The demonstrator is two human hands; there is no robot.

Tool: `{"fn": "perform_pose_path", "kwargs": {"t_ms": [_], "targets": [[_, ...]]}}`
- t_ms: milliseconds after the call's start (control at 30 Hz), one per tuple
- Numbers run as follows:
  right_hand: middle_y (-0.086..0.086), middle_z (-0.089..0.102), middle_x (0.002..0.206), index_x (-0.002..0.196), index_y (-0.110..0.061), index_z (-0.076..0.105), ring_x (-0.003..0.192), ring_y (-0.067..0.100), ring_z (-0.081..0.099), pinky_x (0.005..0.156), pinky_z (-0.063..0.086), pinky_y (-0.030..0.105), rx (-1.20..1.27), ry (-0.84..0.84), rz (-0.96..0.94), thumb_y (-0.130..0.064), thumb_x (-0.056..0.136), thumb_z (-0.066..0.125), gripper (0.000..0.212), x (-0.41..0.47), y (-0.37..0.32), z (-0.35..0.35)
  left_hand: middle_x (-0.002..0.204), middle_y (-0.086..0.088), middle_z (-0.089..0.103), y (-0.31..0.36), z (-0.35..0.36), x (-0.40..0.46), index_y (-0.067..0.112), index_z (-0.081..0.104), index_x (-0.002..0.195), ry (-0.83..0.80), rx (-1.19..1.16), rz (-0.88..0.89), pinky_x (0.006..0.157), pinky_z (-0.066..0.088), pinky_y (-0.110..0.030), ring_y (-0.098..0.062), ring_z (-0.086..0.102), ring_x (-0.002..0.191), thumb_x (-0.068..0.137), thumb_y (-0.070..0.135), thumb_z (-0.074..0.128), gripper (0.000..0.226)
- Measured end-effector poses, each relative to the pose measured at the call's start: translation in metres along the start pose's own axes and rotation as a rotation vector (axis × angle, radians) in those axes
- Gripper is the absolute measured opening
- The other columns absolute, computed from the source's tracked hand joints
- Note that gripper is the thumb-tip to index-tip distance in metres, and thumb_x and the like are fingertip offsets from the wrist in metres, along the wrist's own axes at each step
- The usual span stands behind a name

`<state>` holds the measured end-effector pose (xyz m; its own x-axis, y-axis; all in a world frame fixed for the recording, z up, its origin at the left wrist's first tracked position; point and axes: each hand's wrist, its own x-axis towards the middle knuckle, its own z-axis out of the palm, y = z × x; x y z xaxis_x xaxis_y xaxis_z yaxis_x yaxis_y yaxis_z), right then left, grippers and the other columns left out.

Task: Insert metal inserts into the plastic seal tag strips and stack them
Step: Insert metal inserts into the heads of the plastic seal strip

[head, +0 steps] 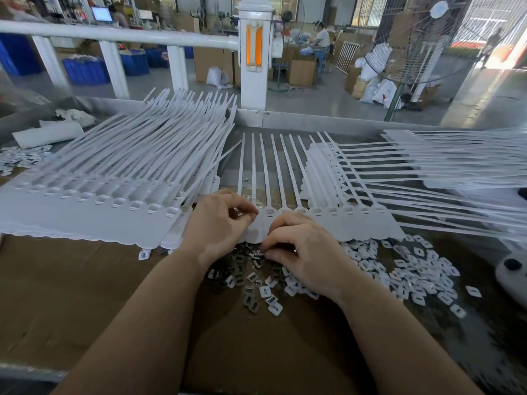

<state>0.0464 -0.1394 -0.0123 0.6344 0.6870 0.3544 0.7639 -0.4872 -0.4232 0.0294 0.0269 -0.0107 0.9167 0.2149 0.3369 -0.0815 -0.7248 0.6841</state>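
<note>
At near centre, left hand [219, 223] pinches the strip [328, 220] at its leftmost socket; tails run far. Just right and nearer, right hand [299, 252] pinches in the insert pile [256, 277], closer to it.

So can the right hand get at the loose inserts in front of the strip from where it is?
Probably yes. The right hand already hovers over the loose inserts, fingertips down among them, and nothing lies between; the left hand sits aside on the strip.
</note>
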Motion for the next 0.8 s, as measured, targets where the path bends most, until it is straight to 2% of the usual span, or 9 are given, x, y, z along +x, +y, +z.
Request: {"fn": "perform_pose_path", "kwargs": {"t_ms": [267, 367, 500, 633, 800], "targets": [[-0.008, 0.057, 0.091, 0.088, -0.014, 0.068, 0.092, 0.006, 0.049, 0.088, 0.037, 0.019, 0.018, -0.008, 0.027, -0.018, 0.087, 0.062, 0.008, 0.0004, 0.0018, 0.0012, 0.079, 0.021, 0.054, 0.0009, -0.0005, -0.0014, 0.030, 0.068, 0.076, -0.013, -0.010, -0.009, 0.063, 0.037, -0.002, 0.003, 0.052, 0.071, 0.081, 0.018, 0.069, 0.013], [-0.012, 0.054, 0.089, 0.087, -0.017, 0.063, 0.090, 0.002, 0.047, 0.083, 0.035, 0.013, 0.038, 0.068, 0.093, -0.019, 0.090, 0.057, 0.007, 0.0002, 0.0035, 0.0021, 0.080, 0.017, 0.058, 0.0018, -0.0008, -0.0020, 0.026, 0.071, 0.077, -0.031, -0.055, 0.008, 0.063, 0.036, -0.003, 0.000, 0.052, 0.072, 0.079, 0.017, 0.070, 0.009], [-0.014, 0.052, 0.087, 0.088, -0.021, 0.059, 0.083, -0.003, 0.044, 0.077, 0.032, 0.002, 0.060, 0.174, 0.172, -0.020, 0.092, 0.053, 0.008, 0.0006, 0.0064, 0.0027, 0.081, 0.012, 0.061, 0.0055, -0.0026, -0.0053, 0.025, 0.074, 0.075, -0.145, -0.149, 0.068, 0.062, 0.033, -0.006, 0.001, 0.052, 0.072, 0.076, 0.020, 0.070, 0.006], [-0.017, 0.049, 0.084, 0.084, -0.024, 0.054, 0.080, -0.003, 0.044, 0.075, 0.033, 0.004, 0.065, 0.173, 0.192, -0.019, 0.093, 0.053, 0.010, 0.0014, 0.0070, 0.0032, 0.078, 0.013, 0.060, 0.0083, -0.0030, -0.0070, 0.033, 0.070, 0.069, -0.205, -0.183, 0.101, 0.068, 0.040, -0.014, 0.000, 0.053, 0.075, 0.075, 0.021, 0.072, 0.013], [-0.016, 0.050, 0.085, 0.076, -0.022, 0.055, 0.086, 0.001, 0.045, 0.079, 0.030, 0.006, 0.071, 0.079, 0.201, -0.014, 0.088, 0.058, 0.015, -0.0003, 0.0085, -0.0051, 0.078, 0.011, 0.062, 0.0068, -0.0039, -0.0062, 0.023, 0.074, 0.073, -0.256, -0.186, 0.090, 0.062, 0.037, -0.012, -0.006, 0.054, 0.072, 0.075, 0.019, 0.073, 0.004]]}}
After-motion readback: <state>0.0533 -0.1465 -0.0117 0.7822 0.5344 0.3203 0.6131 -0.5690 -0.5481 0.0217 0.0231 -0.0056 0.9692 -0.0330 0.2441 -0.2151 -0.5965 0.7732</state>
